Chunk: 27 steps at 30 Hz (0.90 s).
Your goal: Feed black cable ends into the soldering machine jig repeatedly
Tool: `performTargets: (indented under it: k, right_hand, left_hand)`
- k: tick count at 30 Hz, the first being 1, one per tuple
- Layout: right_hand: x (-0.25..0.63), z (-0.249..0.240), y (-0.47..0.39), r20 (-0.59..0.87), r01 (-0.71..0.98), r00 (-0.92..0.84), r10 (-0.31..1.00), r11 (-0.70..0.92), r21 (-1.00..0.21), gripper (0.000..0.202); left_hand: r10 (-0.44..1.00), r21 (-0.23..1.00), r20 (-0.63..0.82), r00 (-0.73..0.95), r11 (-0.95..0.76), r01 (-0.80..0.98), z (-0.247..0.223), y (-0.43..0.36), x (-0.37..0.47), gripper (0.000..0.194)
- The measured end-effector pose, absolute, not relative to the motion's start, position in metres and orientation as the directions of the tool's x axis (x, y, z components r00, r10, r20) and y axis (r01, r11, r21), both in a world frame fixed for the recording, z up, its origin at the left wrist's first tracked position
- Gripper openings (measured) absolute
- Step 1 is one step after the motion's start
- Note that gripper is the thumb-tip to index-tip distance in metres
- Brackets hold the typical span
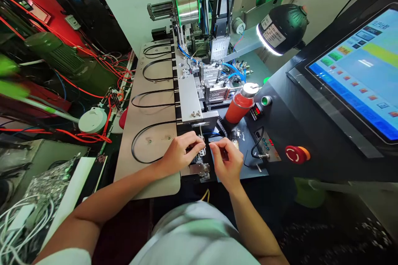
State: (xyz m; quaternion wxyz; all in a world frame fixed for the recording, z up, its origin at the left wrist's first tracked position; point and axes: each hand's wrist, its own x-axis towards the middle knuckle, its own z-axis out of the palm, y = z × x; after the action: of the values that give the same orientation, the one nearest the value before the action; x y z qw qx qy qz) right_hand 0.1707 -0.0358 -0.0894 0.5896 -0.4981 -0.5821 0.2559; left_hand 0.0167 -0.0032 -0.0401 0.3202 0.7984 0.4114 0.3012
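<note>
My left hand (182, 152) is closed, thumb and fingertips pinched together at the front end of the machine's metal rail. Whatever it pinches is too small to make out. Close to its right, my right hand (227, 161) also has thumb and index finger pressed together, and I cannot tell what is between them. A small metal fixture (201, 169) sits just below and between the fingertips. Black looped cables (137, 145) lie on the tan plate (161, 184) to the left, their right ends leading into the long metal guide (188, 99).
A red bottle (238, 109) stands behind my right hand. To the right are a controller (267, 145), a red emergency stop button (297, 154) and a touch screen (360, 66). A lamp (281, 29) and a solder wire spool (188, 9) are further back.
</note>
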Motion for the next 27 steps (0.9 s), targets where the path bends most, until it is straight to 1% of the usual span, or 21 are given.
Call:
performTargets:
  k: [3, 5, 9, 13, 16, 19, 27]
  right_hand:
    - [0.159, -0.095, -0.039, 0.455, 0.34, 0.279, 0.846, 0.356, -0.87, 0.022]
    - [0.159, -0.096, -0.038, 0.427, 0.334, 0.271, 0.863, 0.332, -0.882, 0.023]
    - [0.172, -0.097, -0.033, 0.324, 0.254, 0.213, 0.922, 0.268, -0.929, 0.024]
    - [0.186, -0.102, -0.029, 0.225, 0.216, 0.282, 0.933, 0.167, -0.962, 0.027]
    - [0.188, -0.106, -0.029, 0.207, 0.228, 0.296, 0.933, 0.141, -0.963, 0.029]
    - [0.188, -0.109, -0.028, 0.2, 0.225, 0.285, 0.937, 0.137, -0.965, 0.029]
    - [0.191, -0.112, -0.027, 0.19, 0.237, 0.247, 0.95, 0.131, -0.963, 0.029]
  left_hand:
    - [0.878, 0.793, 0.193, 0.439, -0.403, 0.457, -0.041, -0.007, 0.02, 0.022]
    - [0.885, 0.776, 0.18, 0.429, -0.396, 0.491, -0.041, -0.006, 0.019, 0.022]
    - [0.888, 0.671, 0.127, 0.443, -0.406, 0.621, -0.043, 0.004, 0.012, 0.025]
    - [0.905, 0.575, 0.016, 0.424, -0.355, 0.737, -0.05, 0.015, 0.008, 0.026]
    - [0.912, 0.521, -0.037, 0.408, -0.331, 0.787, -0.055, 0.018, 0.009, 0.025]
    - [0.919, 0.497, -0.047, 0.392, -0.318, 0.807, -0.058, 0.018, 0.011, 0.025]
    - [0.928, 0.474, -0.019, 0.372, -0.319, 0.821, -0.058, 0.017, 0.011, 0.029]
